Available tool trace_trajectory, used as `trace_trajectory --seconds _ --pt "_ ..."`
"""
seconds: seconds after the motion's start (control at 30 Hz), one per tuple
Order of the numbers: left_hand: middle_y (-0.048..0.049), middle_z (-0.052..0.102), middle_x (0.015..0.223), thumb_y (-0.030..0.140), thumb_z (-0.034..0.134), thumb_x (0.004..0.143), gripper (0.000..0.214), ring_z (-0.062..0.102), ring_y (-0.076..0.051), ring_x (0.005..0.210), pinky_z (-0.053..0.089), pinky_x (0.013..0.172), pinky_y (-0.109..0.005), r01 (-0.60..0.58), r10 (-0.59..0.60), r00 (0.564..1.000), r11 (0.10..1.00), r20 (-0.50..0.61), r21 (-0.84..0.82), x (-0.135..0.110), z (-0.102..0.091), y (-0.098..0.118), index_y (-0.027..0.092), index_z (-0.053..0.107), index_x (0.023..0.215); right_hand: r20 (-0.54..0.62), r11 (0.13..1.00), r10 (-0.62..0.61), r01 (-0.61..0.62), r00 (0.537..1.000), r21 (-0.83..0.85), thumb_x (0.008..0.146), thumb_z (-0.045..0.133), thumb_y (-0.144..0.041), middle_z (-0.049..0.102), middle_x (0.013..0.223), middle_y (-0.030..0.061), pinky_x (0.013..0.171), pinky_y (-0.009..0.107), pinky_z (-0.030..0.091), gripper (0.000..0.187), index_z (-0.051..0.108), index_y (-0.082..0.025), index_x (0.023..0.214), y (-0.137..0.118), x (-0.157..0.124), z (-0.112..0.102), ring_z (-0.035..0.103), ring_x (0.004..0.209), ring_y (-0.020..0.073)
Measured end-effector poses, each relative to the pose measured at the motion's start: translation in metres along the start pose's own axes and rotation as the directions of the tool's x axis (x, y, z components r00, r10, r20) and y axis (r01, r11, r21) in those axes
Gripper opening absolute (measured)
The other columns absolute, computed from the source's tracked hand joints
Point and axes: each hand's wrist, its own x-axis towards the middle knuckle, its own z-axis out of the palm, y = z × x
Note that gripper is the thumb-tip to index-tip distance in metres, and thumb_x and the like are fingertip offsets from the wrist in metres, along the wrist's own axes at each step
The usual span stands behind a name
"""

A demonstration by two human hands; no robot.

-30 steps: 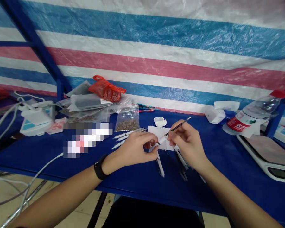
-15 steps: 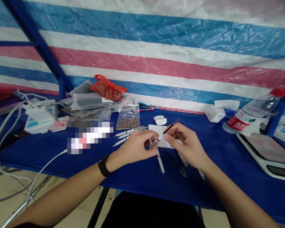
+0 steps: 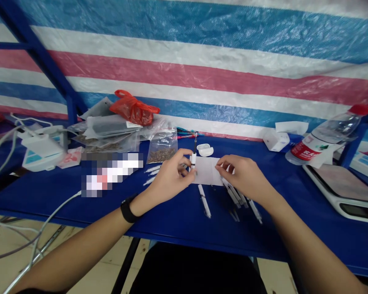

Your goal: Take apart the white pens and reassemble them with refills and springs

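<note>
My left hand [image 3: 175, 173] pinches a white pen barrel [image 3: 193, 158] upright, and a thin dark piece with a fine point sticks out of its top. My right hand [image 3: 241, 173] is closed, thumb and fingertips together over the right edge of a white paper sheet [image 3: 207, 170]; whether anything is between them I cannot make out. Below the sheet a white pen [image 3: 205, 201] lies on the blue table. Several pens and slim parts [image 3: 234, 197] lie beneath my right hand, partly covered by it. More white pens [image 3: 151, 170] lie left of my left hand.
A small white case [image 3: 205, 150] stands behind the paper. Further left are a clear bag of brown bits [image 3: 162, 150], stacked plastic bags and a red bag [image 3: 134, 108]. A bottle [image 3: 322, 141] and a scale [image 3: 343, 192] occupy the right. White cables [image 3: 12, 163] hang at far left.
The dark piece that was at my right fingertips now stands in the white barrel in my left hand. My right hand has moved slightly away to the right. The view has shifted a little.
</note>
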Motion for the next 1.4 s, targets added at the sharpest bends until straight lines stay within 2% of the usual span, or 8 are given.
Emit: trace_trajectory --seconds 0.27,0.47,0.63,0.8,0.93,1.1,1.27,1.4 --pt "0.0063 0.06 0.071 0.028 0.051 0.087 0.019 0.065 -0.013 0.049 0.047 0.038 -0.018 0.187 -0.163 0.977 0.965 0.138 -0.181 0.002 -0.001 0.001 0.024 0.039 0.101 0.097 0.988 0.069 -0.054 0.993 -0.143 0.09 0.062 -0.024 0.075 0.085 0.0032 0.063 0.028 0.037 0.009 0.066 -0.022 0.083 -0.014 0.003 0.018 0.066 0.072 0.0195" --pt "0.0112 0.053 0.056 0.026 0.039 0.094 0.008 0.056 -0.009 0.039 0.035 0.038 -0.016 0.162 -0.142 0.982 0.972 0.126 -0.17 0.0 0.002 0.0 0.024 0.042 0.101 0.25 0.992 0.085 -0.058 0.965 -0.114 0.092 0.061 -0.028 0.076 0.094 0.0106 0.068 0.032 0.041 0.012 0.068 -0.019 0.091 -0.03 0.026 0.039 0.07 0.089 0.0268" --pt "0.0117 0.053 0.056 0.028 0.04 0.096 0.004 0.053 -0.008 0.039 0.038 0.043 -0.018 0.152 -0.136 0.981 0.981 0.135 -0.122 -0.001 0.001 0.003 0.024 0.039 0.096 0.326 0.991 0.114 -0.082 0.938 -0.109 0.083 0.067 -0.022 0.074 0.079 0.0101 0.06 0.03 0.04 0.01 0.065 -0.018 0.074 -0.033 0.046 0.044 0.069 0.077 0.0249" --pt "0.0115 0.052 0.054 0.029 0.04 0.097 0.006 0.054 -0.009 0.042 0.038 0.043 -0.017 0.113 -0.096 0.982 0.989 0.164 -0.1 -0.002 0.0 0.005 0.024 0.038 0.094 0.413 0.996 0.087 -0.064 0.907 -0.068 0.076 0.07 -0.023 0.062 0.055 0.0046 0.051 0.028 0.035 0.032 0.052 -0.02 0.05 -0.038 0.062 0.037 0.062 0.058 0.0192" --pt "0.0108 0.053 0.057 0.036 0.038 0.1 0.013 0.057 -0.009 0.042 0.037 0.04 -0.018 0.15 -0.13 0.982 0.978 0.135 -0.144 -0.002 0.0 0.005 0.024 0.039 0.095 0.419 0.992 0.086 -0.117 0.904 0.05 0.077 0.066 -0.024 0.066 0.06 0.0032 0.051 0.026 0.042 0.02 0.061 -0.019 0.059 -0.024 0.073 0.011 0.062 0.057 0.0162" --pt "0.01 0.053 0.057 0.048 0.033 0.104 0.029 0.059 -0.009 0.044 0.039 0.044 -0.018 0.112 -0.1 0.99 0.986 0.103 -0.123 -0.002 0.002 0.003 0.024 0.035 0.088 0.129 0.761 0.337 -0.35 0.933 0.546 0.061 0.069 -0.01 0.065 0.057 0.0018 0.049 0.023 0.045 0.008 0.064 -0.017 0.059 0.016 0.058 -0.024 0.056 0.052 0.0118" --pt "0.0091 0.055 0.06 0.047 0.033 0.105 0.031 0.059 -0.008 0.046 0.042 0.048 -0.02 0.096 -0.083 0.983 0.993 0.162 -0.07 -0.002 0.005 0.0 0.023 0.038 0.087 0.096 0.632 0.425 -0.371 0.9 0.68 0.057 0.071 -0.023 0.065 0.06 0.0018 0.05 0.022 0.047 0.012 0.061 -0.018 0.061 0.051 0.025 -0.021 0.056 0.054 0.0107" --pt "0.0078 0.055 0.06 0.042 0.033 0.106 0.029 0.058 -0.01 0.048 0.042 0.054 -0.023 0.022 -0.026 0.971 1.0 0.24 0.018 -0.004 0.005 -0.002 0.022 0.043 0.088 0.092 0.513 0.407 -0.311 0.909 0.8 0.052 0.078 -0.028 0.065 0.06 -0.0004 0.05 0.022 0.046 0.022 0.06 -0.019 0.062 0.054 0.012 -0.006 0.055 0.052 0.0097"
